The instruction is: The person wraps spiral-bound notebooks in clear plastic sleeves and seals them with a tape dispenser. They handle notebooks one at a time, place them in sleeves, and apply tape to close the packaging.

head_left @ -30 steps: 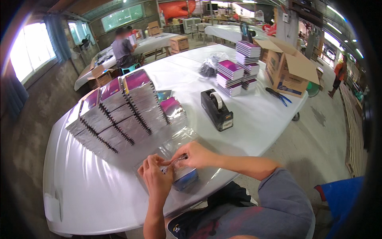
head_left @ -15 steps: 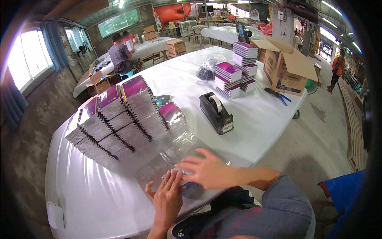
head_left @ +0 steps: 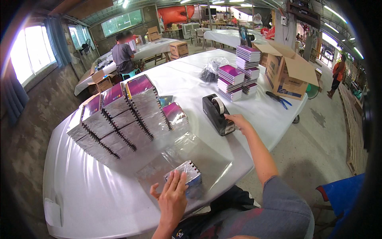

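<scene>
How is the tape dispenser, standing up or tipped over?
Upright: the tape dispenser rests on the table, with its tape roll standing on edge at the top.

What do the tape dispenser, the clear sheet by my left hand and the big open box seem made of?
The tape dispenser looks like hard plastic: black, smooth, slightly glossy. The clear sheet is probably thin plastic film, see-through with shiny creases. The open box appears cardboard: matte, brown, with folded flaps.

A bright window, blue curtain, rough grey wall, seemingly concrete floor, tube lights overhead.
</scene>
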The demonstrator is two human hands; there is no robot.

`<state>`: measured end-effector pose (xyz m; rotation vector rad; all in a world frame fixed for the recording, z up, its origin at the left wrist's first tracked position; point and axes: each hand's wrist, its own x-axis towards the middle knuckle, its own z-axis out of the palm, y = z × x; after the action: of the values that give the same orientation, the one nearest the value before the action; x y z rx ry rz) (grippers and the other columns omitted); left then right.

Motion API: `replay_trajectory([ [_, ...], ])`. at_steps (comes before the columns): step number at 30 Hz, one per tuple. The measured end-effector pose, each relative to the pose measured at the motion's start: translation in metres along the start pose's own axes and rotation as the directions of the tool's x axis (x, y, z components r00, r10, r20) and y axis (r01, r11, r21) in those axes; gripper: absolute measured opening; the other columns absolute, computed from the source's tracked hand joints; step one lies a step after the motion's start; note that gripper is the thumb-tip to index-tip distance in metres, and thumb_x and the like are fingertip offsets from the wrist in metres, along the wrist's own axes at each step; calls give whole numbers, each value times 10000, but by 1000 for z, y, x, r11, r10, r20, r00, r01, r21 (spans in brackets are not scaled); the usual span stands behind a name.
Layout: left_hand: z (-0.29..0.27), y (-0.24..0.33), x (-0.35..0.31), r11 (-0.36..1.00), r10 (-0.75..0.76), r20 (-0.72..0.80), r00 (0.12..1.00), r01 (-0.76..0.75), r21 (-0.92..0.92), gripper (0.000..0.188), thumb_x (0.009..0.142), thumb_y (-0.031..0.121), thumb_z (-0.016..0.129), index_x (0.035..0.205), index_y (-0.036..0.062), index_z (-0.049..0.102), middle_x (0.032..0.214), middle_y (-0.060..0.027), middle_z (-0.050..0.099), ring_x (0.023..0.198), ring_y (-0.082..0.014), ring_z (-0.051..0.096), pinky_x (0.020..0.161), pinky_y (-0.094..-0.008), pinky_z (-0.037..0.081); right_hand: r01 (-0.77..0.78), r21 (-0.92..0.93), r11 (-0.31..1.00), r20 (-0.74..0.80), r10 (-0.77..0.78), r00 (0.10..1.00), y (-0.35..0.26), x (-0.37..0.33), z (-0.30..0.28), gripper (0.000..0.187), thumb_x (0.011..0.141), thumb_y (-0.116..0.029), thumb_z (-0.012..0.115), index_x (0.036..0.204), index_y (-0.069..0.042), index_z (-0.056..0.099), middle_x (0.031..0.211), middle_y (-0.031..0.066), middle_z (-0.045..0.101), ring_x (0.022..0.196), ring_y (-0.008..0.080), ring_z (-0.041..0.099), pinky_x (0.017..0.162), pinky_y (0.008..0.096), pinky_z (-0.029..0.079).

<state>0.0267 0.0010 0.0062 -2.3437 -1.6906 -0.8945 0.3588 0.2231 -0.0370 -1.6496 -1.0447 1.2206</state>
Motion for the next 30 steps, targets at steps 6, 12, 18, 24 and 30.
replay_trajectory([
  [6,0,1,2,1000,10,-3,1000,-10,2,353,776,122,681,1127,136,644,1186,-87,631,1125,-171,587,966,-445,199,172,145,974,-55,-166,985,10,7,-6,278,791,-321,700,934,-83,714,1135,85,614,1083,250,470,893,467,330],
  [12,0,0,0,1000,-1,1,1000,1,22,346,780,120,678,1124,143,645,1190,-79,630,1128,-168,585,966,-444,198,123,571,812,-39,-122,992,17,-25,7,217,784,-211,699,938,-58,692,1252,74,525,1021,191,529,850,429,401],
  [18,0,1,0,999,8,16,1000,-9,48,334,810,136,648,1143,157,628,1206,-60,624,1103,-126,592,953,-450,214,195,616,763,-6,-243,970,53,-25,2,195,778,-181,699,881,-16,676,1297,23,458,1044,155,504,831,386,406],
  [24,-2,1,0,999,-3,13,1000,3,36,337,815,141,648,1151,157,628,1209,-58,622,1110,-120,585,934,-433,233,336,477,812,-119,-319,940,61,-37,14,140,778,-160,690,787,-20,686,1236,-1,482,1019,137,493,811,353,383],
  [30,-1,-1,0,1000,8,24,1000,-8,-2,342,815,134,644,1157,140,625,1235,-66,605,1126,-128,574,902,-408,256,213,606,766,-27,-248,968,58,-37,7,129,799,-157,678,758,-35,680,1134,-51,510,991,109,477,796,329,366],
])
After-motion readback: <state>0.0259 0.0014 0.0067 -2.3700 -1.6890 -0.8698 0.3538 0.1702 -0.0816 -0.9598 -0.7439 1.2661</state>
